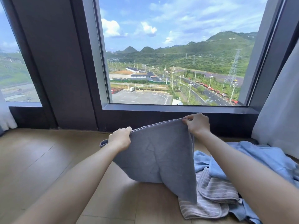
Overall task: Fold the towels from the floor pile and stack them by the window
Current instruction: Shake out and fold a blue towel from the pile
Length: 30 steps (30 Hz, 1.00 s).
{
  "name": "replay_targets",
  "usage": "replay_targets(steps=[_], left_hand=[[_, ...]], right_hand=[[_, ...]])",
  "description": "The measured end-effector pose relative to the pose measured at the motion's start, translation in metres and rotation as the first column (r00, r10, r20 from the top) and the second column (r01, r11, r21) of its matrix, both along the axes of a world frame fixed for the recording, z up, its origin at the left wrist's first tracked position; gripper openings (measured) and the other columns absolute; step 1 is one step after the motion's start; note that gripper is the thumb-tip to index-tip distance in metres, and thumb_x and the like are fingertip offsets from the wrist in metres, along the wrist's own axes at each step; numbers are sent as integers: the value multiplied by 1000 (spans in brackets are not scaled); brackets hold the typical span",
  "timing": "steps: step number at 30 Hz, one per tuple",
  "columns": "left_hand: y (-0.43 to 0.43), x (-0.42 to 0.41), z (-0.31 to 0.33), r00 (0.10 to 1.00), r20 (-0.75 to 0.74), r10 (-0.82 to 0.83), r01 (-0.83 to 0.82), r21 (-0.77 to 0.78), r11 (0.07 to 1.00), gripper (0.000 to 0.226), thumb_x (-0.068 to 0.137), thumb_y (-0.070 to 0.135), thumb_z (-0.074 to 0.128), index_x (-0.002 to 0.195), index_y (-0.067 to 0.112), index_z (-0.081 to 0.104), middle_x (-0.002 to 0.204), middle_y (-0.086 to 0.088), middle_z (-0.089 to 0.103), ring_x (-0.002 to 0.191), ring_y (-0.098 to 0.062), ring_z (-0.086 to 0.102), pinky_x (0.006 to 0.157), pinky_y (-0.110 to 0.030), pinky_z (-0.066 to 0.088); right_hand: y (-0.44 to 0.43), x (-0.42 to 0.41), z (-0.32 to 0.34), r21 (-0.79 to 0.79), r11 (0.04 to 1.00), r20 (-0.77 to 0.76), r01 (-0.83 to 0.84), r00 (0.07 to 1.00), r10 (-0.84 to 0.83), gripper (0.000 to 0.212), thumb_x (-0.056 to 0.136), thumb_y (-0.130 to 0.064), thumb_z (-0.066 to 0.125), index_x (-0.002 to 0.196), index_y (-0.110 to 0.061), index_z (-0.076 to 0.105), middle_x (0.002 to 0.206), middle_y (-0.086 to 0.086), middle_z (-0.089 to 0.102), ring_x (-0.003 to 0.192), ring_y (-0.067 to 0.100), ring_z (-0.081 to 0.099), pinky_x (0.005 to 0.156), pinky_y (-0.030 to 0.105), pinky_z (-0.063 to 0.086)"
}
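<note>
The plain grey-blue terry towel [158, 152] held up below the dark-framed window [178, 109] is one even colour, unpatterned; to the right of it on the floor, a crumpled light sky-blue towel [258, 159] is also plain; below that, nearer than the window, a pale grey towel with thin white stripes [213, 191]; the wood-plank floor [40, 159] is warm tan; the curtain [281, 102] right of the window is white.

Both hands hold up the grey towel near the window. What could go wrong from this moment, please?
1. The grey towel hangs unevenly: its lower right corner trails onto the striped towel, so a fold made now may come out crooked.
2. That trailing corner might drag the pile along.
3. The left hand and right hand pinch only the top edge, which could slip.
</note>
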<state>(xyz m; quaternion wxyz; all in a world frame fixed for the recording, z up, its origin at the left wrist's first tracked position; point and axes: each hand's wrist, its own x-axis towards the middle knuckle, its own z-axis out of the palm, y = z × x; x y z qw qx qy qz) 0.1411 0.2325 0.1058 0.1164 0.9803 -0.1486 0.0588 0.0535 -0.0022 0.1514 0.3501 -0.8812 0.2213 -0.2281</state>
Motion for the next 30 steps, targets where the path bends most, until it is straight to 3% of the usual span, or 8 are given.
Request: replay_targets(steps=[3,7,11,14,17,22,26,30], left_hand=[[2,0,0,999,51,13,-17,81,997,29,84,-6,32,106,11,40,101,-10,56,95,-36,57,70,-37,41],[7,5,7,987,156,-45,11,213,977,16,94,6,37,110,10,37,91,-6,55,91,-35,60,69,-36,43],[13,13,26,971,176,-160,129,176,976,36,95,50,40,92,14,36,98,-8,64,90,-34,59,70,-34,38],[21,21,28,968,149,-200,183,119,976,32,94,46,47,93,14,49,98,-7,65,87,-32,56,70,-32,37],[27,28,24,990,136,-42,61,-145,987,24,94,39,49,94,19,61,98,-8,66,94,-33,57,71,-31,38],[23,32,34,992,-18,128,-113,-595,796,37,89,38,58,58,19,51,64,-2,54,80,-28,52,67,-29,34],[16,26,35,967,-152,204,-244,-785,570,31,86,37,63,65,15,58,74,-1,57,80,-22,50,71,-24,37],[-7,16,36,911,-384,150,-412,-867,280,36,86,30,64,59,16,46,63,0,47,67,-21,47,68,-27,42]], right_hand=[[-7,2,-3,-11,1000,-34,0,999,-1,29,91,-14,57,64,-20,66,73,1,61,83,25,55,72,26,39],[-17,1,-4,-24,998,-82,63,995,-65,33,90,-9,55,58,-16,57,71,6,54,76,28,48,67,27,34],[-26,-2,-1,-87,986,-108,140,983,-149,15,91,-17,58,92,-4,67,97,16,62,97,35,58,71,27,37],[-33,-4,-1,-195,965,-170,176,963,-211,23,92,-26,57,96,-5,65,105,17,62,101,36,58,71,30,40],[-39,-6,-2,-247,944,-172,219,949,-265,28,93,-29,55,100,-3,62,108,18,62,102,36,58,73,33,43],[-37,-2,-3,-180,956,-140,231,956,-257,29,94,-28,53,102,-1,60,108,20,60,102,38,57,72,33,42],[-33,0,-2,-116,975,-85,188,977,-198,26,95,-26,48,88,-3,56,92,16,56,90,35,56,68,31,39],[-21,3,-2,113,987,0,112,994,-112,36,92,-20,45,58,-11,39,67,9,50,65,28,53,62,33,51]])
